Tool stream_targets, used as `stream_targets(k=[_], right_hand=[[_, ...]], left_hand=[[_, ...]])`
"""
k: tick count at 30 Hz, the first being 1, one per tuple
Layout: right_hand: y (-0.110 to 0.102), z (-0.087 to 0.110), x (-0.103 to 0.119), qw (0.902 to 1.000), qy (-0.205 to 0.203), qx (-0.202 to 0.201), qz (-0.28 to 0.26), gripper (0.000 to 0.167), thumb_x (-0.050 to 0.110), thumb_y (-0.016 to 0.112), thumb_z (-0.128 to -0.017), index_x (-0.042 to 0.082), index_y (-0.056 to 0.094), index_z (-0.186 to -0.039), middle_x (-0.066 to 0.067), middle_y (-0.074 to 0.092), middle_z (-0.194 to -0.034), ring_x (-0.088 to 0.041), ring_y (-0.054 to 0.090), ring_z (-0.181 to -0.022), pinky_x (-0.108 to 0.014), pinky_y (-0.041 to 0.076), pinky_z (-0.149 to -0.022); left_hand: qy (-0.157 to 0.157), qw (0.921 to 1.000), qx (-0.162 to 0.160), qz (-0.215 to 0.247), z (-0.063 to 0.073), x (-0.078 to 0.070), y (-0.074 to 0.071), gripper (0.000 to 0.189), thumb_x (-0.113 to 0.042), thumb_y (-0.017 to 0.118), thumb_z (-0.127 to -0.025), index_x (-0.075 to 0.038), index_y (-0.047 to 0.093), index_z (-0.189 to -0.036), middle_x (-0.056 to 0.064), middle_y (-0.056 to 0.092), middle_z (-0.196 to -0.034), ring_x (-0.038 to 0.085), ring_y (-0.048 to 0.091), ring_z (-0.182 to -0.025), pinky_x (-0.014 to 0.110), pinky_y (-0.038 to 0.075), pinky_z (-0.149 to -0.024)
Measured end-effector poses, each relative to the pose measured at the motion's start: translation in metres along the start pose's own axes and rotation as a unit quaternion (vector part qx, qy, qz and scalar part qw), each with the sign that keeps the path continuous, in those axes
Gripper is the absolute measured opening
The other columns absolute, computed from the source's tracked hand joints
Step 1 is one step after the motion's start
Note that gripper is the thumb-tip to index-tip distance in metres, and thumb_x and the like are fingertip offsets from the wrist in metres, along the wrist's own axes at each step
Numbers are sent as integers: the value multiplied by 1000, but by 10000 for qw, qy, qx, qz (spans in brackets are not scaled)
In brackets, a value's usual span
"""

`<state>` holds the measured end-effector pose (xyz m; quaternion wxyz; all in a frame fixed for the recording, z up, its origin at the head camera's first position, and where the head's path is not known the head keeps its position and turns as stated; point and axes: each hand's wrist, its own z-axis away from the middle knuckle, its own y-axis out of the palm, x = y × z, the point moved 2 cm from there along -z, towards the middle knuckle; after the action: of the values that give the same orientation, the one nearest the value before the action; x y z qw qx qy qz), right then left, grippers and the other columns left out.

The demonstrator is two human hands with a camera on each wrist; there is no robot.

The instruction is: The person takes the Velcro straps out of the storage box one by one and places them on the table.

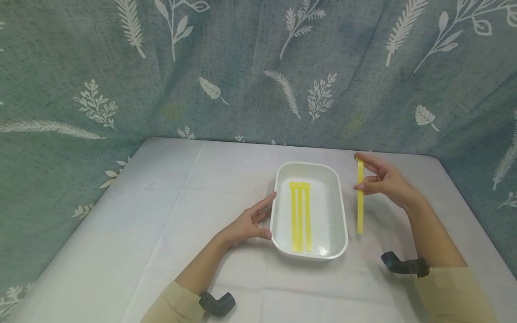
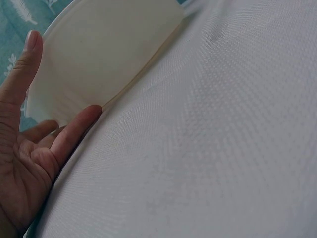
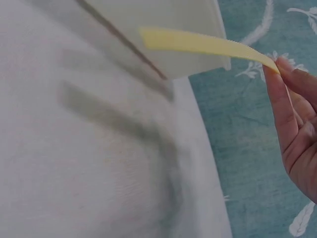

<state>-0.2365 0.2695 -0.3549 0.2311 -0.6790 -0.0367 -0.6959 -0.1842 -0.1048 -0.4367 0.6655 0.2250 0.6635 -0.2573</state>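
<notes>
Along the left side of a white tray my left hand rests with fingers and thumb spread, touching the outer wall. In the left wrist view that hand lies beside the tray wall, low near the cloth. Several yellow cable straps lie side by side inside the tray, their slotted heads at the far end. To the right of the tray, my right hand pinches another yellow cable strap in the air. The right wrist view has this strap bending slightly from the fingertips.
A white cloth covers the table. Behind it hangs a blue-green curtain with a white leaf pattern. Dark wrist cameras sit on the left forearm and the right forearm.
</notes>
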Motion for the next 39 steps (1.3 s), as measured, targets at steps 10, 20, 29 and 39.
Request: stream_targets(k=[10, 20, 29, 39], right_hand=[[7, 0, -25, 9996, -218, 177, 28, 86, -4, 70, -81, 11, 23, -151, -21, 14, -156, -10, 67, -77, -25, 57, -74], [12, -4, -47, 9997, -257, -38, 15, 83, -4, 70, -80, 8, 25, -149, -19, 18, -155, -6, 63, -77, -22, 57, -69], [19, -11, -58, 9980, -497, -240, 296, 83, -7, 72, -76, -1, 28, -146, -27, 23, -150, -3, 63, -83, -15, 54, -70], [20, -12, -63, 9857, -198, -655, 1542, 84, 3, 76, -77, 5, 31, -147, -25, 61, -108, -5, 61, -77, -14, 52, -69]], left_hand=[[30, 10000, 16, 28, 1, 1, 1, 111, -45, 84, -60, -30, 22, -151, -10, 14, -158, 23, 23, -143, 33, 28, -113], [70, 9999, 89, 2, 0, 0, 1, 111, -45, 84, -61, -28, 22, -151, -11, 14, -158, 24, 22, -143, 31, 28, -112], [101, 9999, 69, 36, 0, 0, 1, 108, -43, 84, -61, -30, 24, -150, -11, 15, -158, 24, 23, -143, 31, 29, -112], [24, 10000, 19, -6, 0, -1, 0, 109, -43, 84, -61, -29, 23, -151, -10, 14, -158, 24, 23, -143, 31, 31, -111]])
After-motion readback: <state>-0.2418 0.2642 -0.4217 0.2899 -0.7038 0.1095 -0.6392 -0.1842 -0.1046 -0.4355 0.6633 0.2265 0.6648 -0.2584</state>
